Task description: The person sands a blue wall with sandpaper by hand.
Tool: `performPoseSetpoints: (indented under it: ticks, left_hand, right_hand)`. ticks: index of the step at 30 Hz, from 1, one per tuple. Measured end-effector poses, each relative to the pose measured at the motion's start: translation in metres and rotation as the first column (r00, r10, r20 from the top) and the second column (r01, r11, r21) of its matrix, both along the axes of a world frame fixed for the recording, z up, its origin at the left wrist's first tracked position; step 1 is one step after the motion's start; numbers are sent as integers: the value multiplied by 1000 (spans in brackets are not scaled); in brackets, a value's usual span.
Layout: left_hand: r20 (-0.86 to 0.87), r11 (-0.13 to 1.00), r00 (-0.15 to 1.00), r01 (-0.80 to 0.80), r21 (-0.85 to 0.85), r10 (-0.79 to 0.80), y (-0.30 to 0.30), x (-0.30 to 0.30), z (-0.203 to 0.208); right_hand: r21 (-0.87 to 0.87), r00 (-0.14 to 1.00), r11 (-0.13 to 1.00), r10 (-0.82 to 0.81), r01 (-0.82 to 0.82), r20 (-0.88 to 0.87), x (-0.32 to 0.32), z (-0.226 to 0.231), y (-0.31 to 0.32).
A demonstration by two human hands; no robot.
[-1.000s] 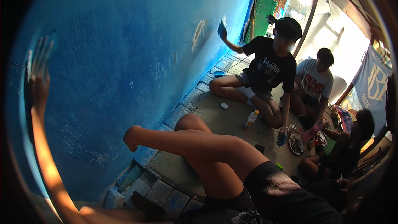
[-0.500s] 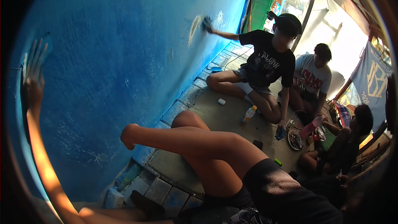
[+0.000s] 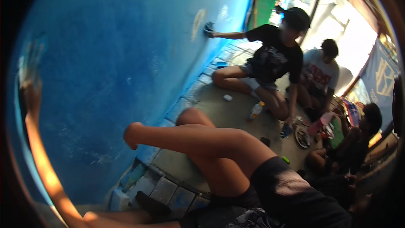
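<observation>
Flat against the blue wall (image 3: 105, 55) at the far left rests my left hand (image 3: 31, 86), its back toward me and fingers stretched upward. Motion smears the fingertips. Whether something thin lies between palm and wall, I cannot make out. My left arm (image 3: 46, 162) bends at the elbow near the lower edge. My right hand does not show. In front of me are bare legs (image 3: 198, 137), one crossed over the other, with dark shorts (image 3: 287, 181). Farther along the wall, a person in a black shirt (image 3: 276, 52) presses a dark blue cloth-like pad (image 3: 208, 29) against it.
Two more people sit at the right around a plate (image 3: 303, 137). On the floor (image 3: 215, 107) stand a bottle with an orange cap (image 3: 256, 111), a small white case (image 3: 228, 97) and a green lighter-like object (image 3: 286, 160). Grey paving blocks (image 3: 164, 190) run along the wall's foot.
My left hand is more blurred and has shifted slightly at the wall. The co-worker's padded hand has moved a little lower. The whole view has tilted slightly.
</observation>
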State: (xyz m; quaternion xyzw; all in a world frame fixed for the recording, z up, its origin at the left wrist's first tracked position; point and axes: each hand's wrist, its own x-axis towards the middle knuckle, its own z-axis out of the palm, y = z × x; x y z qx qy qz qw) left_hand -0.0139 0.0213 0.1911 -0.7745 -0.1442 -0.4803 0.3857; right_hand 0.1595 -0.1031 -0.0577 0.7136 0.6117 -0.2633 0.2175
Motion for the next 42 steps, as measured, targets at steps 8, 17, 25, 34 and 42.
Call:
performPoseSetpoints:
  ticks: [8, 17, 25, 34, 42]
  left_hand:
    - [367, 954, 917, -234, 186, 154, 46, -49, 16]
    - [-132, 987, 981, 148, 56, -140, 21, 32, -57]
    - [589, 990, 807, -55, 132, -33, 45, -60, 26]
    - [-299, 956, 909, 292, -37, -289, 36, 33, -77]
    - [588, 994, 808, -34, 106, -35, 46, -75, 27]
  right_hand:
    - [182, 948, 954, 269, -238, -170, -18, 40, -21]
    - [97, 985, 980, 172, -172, 12, 17, 32, -21]
    - [-28, 950, 954, 296, -299, -98, -7, 8, -39]
    - [112, 957, 958, 246, -264, 152, 38, -27, -21]
    - [71, 923, 937, 349, -342, -160, 9, 26, -55]
